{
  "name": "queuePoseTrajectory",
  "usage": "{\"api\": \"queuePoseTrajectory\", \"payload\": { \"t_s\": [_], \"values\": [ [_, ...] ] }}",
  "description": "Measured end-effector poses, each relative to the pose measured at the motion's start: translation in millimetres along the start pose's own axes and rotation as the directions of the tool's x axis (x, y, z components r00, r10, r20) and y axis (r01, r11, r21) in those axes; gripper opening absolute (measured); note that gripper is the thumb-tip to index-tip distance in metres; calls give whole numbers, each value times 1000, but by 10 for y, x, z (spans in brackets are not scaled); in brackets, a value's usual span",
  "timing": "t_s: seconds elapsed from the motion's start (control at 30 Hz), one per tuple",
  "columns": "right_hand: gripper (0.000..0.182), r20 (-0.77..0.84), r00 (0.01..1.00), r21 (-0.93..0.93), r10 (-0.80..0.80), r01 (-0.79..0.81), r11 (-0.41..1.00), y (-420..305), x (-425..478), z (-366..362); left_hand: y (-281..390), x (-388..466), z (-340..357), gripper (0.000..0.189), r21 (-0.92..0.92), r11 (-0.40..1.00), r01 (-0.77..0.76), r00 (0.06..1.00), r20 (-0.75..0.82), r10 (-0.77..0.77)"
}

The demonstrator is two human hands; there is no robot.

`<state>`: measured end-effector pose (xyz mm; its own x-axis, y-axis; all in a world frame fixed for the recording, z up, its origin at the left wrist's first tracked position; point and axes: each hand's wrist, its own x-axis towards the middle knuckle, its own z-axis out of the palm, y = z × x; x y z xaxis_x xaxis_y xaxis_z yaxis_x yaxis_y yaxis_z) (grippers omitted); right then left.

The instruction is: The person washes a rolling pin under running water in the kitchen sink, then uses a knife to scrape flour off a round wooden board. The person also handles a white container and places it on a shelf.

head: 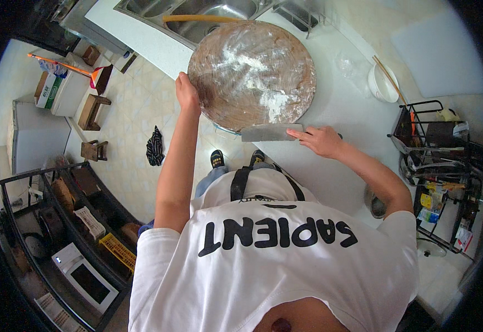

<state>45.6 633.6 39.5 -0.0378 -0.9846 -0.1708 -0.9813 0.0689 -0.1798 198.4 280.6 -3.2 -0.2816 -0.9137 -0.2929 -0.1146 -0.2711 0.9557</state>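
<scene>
My left hand [188, 92] grips the left rim of a round wooden board [212, 79], with the fingers partly hidden at its edge. White powder, probably flour, lies in streaks and patches over the board's face. In my right hand [322, 141] is a broad-bladed kitchen knife [262, 133], its blade lying along the board's near edge. Two fingers of that hand rest on the blade, and most of the handle is hidden in the palm. A thin bluish rim of something [224, 130] shows under the board's near edge.
Beyond the board is a steel double sink [183, 35] with a tan rod or hose [200, 18] across it. On the white counter [341, 108], a white bowl [382, 85] with chopsticks and a black utensil rack [426, 101] stand to the right. A dark striped cloth [155, 147] lies on the floor.
</scene>
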Motion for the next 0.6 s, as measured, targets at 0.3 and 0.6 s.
{"api": "queuePoseTrajectory", "payload": {
  "t_s": [0.3, 0.6],
  "values": [
    [52, 33, 999, 34, -17, 16, 999, 140, 115, -148, -29, 4, -43, 46, -58, 998, 18, 1000, 17, -17],
    [52, -96, 992, 78, 86, -79, 994, 292, 238, -126, -7, -21, -41, 42, -51, 999, -9, 1000, 28, 10]
  ]
}}
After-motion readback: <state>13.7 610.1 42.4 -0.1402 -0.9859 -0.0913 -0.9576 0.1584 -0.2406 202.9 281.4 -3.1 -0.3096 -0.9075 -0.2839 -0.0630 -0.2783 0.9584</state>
